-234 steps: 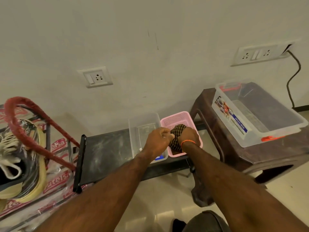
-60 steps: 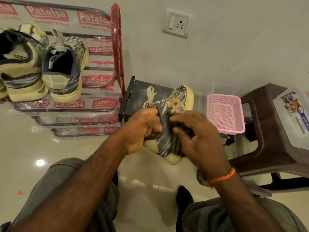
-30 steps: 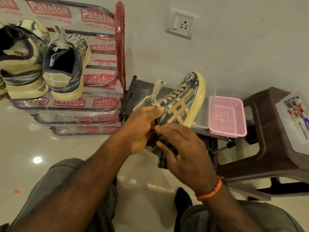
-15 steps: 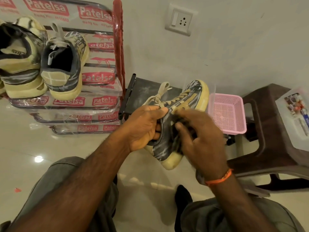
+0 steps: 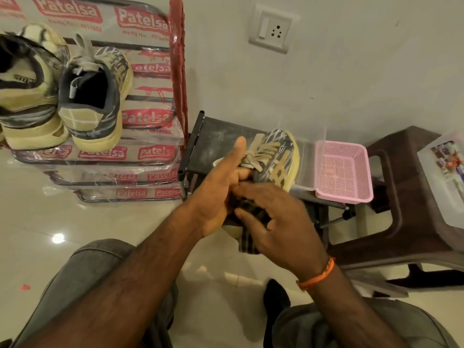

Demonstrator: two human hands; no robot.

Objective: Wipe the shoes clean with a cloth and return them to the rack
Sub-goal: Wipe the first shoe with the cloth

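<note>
Striped shoe (image 5: 277, 156) gripped at laces by left hand (image 5: 221, 192); checked cloth (image 5: 247, 229) clamped against heel by right hand (image 5: 278, 222). Two shoes (image 5: 93, 96) seen on rack (image 5: 178, 71).

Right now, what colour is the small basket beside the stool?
Pink basket, perforated plastic; head view.

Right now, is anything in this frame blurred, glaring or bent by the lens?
Head view: the right hand and the cloth it presses on the shoe are smeared by motion; a lamp glare spot sits on the floor; the shoe rack leans from wide-angle distortion.
</note>
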